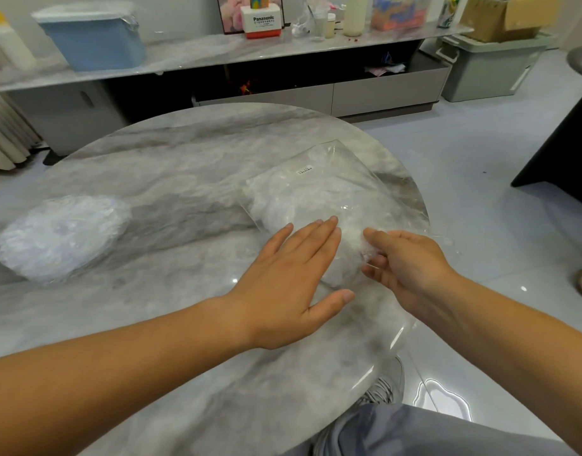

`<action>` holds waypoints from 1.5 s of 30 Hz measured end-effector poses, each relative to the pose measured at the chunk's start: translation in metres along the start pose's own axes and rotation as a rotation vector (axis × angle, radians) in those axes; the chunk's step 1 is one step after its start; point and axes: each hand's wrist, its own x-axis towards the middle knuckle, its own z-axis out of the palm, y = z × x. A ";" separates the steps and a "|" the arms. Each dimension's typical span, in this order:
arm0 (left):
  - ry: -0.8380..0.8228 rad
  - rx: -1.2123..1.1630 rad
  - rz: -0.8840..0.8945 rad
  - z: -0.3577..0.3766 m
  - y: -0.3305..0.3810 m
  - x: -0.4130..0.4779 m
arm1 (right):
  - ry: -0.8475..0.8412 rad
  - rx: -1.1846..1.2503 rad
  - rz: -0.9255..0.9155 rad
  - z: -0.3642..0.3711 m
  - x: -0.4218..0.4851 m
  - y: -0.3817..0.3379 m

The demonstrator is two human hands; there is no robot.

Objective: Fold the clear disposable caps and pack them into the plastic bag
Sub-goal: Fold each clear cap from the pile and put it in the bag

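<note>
Left hand point(283, 284) flat on plastic bag point(332, 179), fingers straight — right hand point(404, 261) pinches 1 bunched cap point(362, 245) beside it

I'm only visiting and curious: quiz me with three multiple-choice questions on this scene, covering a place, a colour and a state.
1. Where is the loose pile of caps on the table? A left side; B right edge; C centre.
2. The lidded bin behind is: A red; B blue; C black.
3. The right hand: A lies flat; B pinches a crumpled cap; C makes a fist.
Answers: A, far left of the plastic bag; B, its walls are light blue; B, thumb and fingers nip it at the bag.
</note>
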 end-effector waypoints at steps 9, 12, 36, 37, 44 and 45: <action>-0.019 0.037 0.011 0.002 0.002 -0.002 | -0.154 0.445 0.053 0.000 -0.016 -0.012; -0.036 0.048 0.010 0.002 0.001 -0.002 | -0.234 0.608 0.125 -0.006 -0.027 -0.020; -0.113 0.074 0.066 0.006 -0.016 -0.023 | -0.252 0.671 0.138 -0.006 -0.032 -0.020; -0.117 0.075 0.057 0.007 -0.016 -0.023 | -0.244 0.653 0.125 -0.009 -0.035 -0.021; -0.151 0.019 0.010 0.004 -0.021 -0.025 | -0.116 0.298 0.035 -0.005 -0.053 -0.014; -0.157 -0.020 0.005 0.003 -0.022 -0.025 | -0.104 0.254 0.028 -0.004 -0.055 -0.013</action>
